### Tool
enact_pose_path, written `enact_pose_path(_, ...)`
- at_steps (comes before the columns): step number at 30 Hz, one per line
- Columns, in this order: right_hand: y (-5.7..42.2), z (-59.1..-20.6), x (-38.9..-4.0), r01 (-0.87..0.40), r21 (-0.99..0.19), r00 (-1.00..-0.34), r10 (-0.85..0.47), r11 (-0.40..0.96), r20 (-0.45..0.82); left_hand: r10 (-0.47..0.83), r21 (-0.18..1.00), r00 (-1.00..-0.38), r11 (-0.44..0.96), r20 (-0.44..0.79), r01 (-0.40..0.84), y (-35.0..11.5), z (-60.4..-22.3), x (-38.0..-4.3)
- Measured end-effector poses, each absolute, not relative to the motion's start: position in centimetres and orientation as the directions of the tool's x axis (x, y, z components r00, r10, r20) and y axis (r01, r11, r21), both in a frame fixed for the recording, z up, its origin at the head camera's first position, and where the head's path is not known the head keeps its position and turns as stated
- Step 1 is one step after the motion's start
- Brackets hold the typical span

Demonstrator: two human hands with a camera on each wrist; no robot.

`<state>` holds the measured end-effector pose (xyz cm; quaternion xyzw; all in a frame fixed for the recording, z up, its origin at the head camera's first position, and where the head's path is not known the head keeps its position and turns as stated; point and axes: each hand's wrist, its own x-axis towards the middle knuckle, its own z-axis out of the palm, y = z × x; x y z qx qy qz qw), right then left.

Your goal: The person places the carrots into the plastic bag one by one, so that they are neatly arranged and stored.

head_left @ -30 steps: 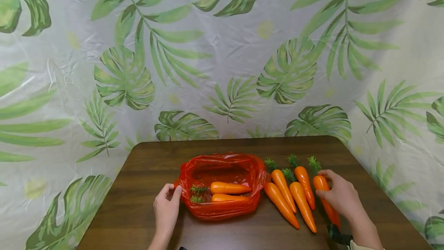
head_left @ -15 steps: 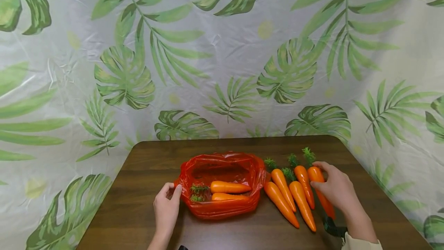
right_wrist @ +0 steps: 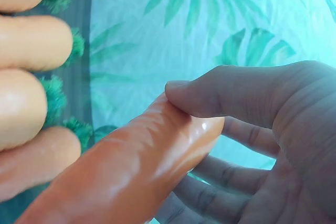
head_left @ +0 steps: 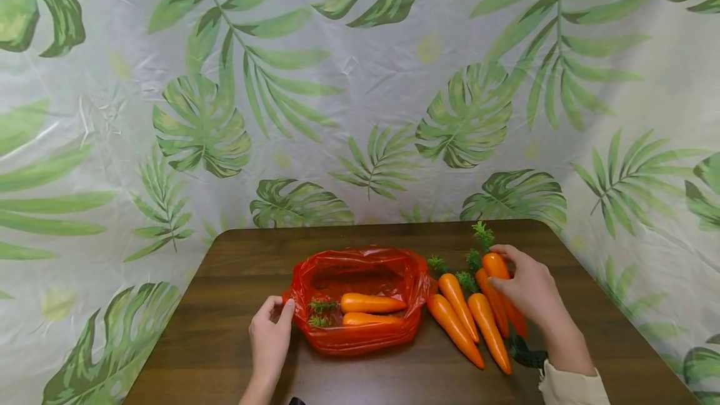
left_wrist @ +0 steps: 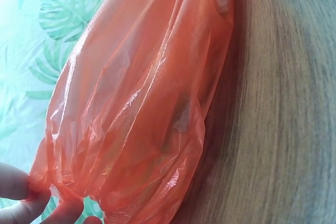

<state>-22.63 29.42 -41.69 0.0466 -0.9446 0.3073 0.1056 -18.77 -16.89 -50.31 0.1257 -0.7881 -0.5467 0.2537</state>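
My left hand pinches the left edge of a red plastic bag, whose mouth gapes upward. In the left wrist view, thumb and fingers gather the thin film of the bag. Two orange carrots with green tops lie inside it. My right hand grips another carrot near its leafy end, thumb on one side and fingers on the other. The right wrist view shows this carrot close up, apart from the row. Its tip hangs toward me, and it overlaps one carrot behind it in the head view.
Several loose carrots lie side by side to the right of the bag, tops pointing away. The dark wooden table ends at a back edge before a leaf-patterned curtain. A black strap sits at my right wrist.
My right hand has lifted the rightmost carrot and carried it left and away from me, over the neighbouring carrot. The left hand and the bag have stayed in place.
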Motion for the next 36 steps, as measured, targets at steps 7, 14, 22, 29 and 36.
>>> enact_pose_path(7,28.1,-40.4,-22.9,-0.183,-0.578,-0.967,-0.042,0.795,0.249,-0.474,0.922,-0.838,0.378,0.270,0.083,-16.9,-50.3,-18.8)
enact_pose_path(14,26.9,-39.6,-23.3,-0.200,-0.597,-0.967,-0.058,0.777,0.249,-0.473,0.922,-0.837,0.375,0.275,0.090,-17.0,-50.5,-19.0)
enact_pose_path(22,25.6,-39.4,-23.8,-0.234,-0.563,-0.956,-0.084,0.793,0.279,-0.470,0.921,-0.840,0.381,0.270,0.083,-16.9,-50.6,-18.9)
enact_pose_path(29,24.4,-39.1,-24.0,-0.256,-0.554,-0.951,-0.104,0.792,0.291,-0.474,0.918,-0.835,0.386,0.281,0.089,-16.9,-50.7,-19.0)
enact_pose_path(36,23.0,-38.9,-24.3,-0.277,-0.556,-0.948,-0.127,0.784,0.293,-0.469,0.924,-0.842,0.373,0.267,0.085,-17.0,-50.6,-19.0)
